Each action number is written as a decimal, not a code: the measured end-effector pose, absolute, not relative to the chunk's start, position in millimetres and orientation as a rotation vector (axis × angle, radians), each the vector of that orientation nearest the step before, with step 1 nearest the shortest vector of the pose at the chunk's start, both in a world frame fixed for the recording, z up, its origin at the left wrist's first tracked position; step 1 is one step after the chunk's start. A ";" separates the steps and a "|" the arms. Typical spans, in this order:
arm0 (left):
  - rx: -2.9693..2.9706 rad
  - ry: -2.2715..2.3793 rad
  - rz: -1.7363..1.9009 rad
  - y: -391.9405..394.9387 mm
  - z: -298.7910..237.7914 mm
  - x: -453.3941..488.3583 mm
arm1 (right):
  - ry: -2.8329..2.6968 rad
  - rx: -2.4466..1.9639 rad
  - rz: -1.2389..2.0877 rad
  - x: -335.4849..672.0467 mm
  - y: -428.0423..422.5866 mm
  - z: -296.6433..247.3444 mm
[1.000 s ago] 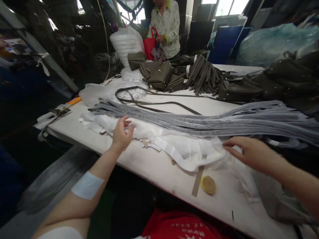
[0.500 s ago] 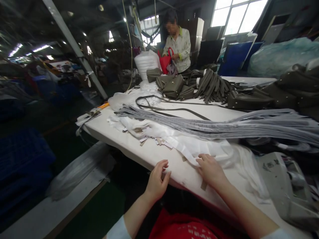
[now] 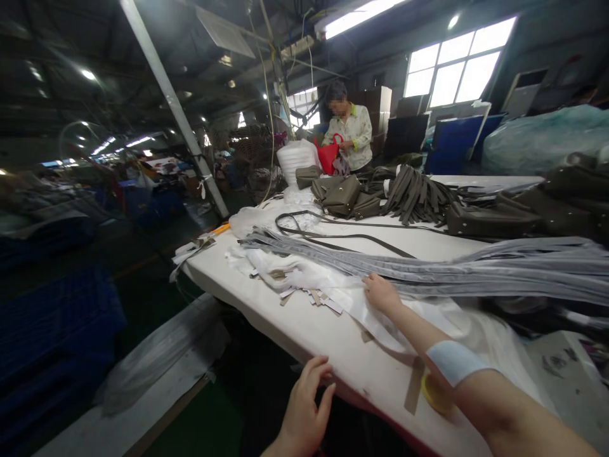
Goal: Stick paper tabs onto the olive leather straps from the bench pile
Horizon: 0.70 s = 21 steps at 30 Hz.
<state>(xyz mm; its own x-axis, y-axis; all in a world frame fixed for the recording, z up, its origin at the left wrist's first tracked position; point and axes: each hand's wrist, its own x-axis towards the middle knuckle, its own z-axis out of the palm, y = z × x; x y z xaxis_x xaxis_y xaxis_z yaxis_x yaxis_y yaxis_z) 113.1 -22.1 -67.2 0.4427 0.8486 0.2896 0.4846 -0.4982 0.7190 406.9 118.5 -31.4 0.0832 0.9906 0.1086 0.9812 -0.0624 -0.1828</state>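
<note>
My left hand is low at the near edge of the white table, fingers spread and thumb touching the edge, holding nothing. My right hand reaches across the table and lies palm down on a crumpled white sheet, just short of a long bundle of grey straps. Its fingers look stretched out and hold nothing that I can see. A pale patch is stuck on my right forearm. Small card offcuts lie to the left of that hand.
A yellow round pad and a brown strip lie by the near edge. Olive bags, dark straps and a thin dark strap loop fill the far side. A person stands beyond with a red bag.
The view has tilted up. My right hand moved forward from the near edge onto the white sheet by the grey straps. My left hand stayed at the table edge.
</note>
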 end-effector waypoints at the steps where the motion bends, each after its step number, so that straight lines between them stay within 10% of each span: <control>1: 2.162 1.114 0.876 -22.1 -68.5 112.1 | -1.986 -2.134 0.053 403.1 123.9 -35.1; 21: 2.120 1.073 0.835 -17.6 -78.6 113.9 | -2.094 -2.029 0.033 395.9 153.6 -33.5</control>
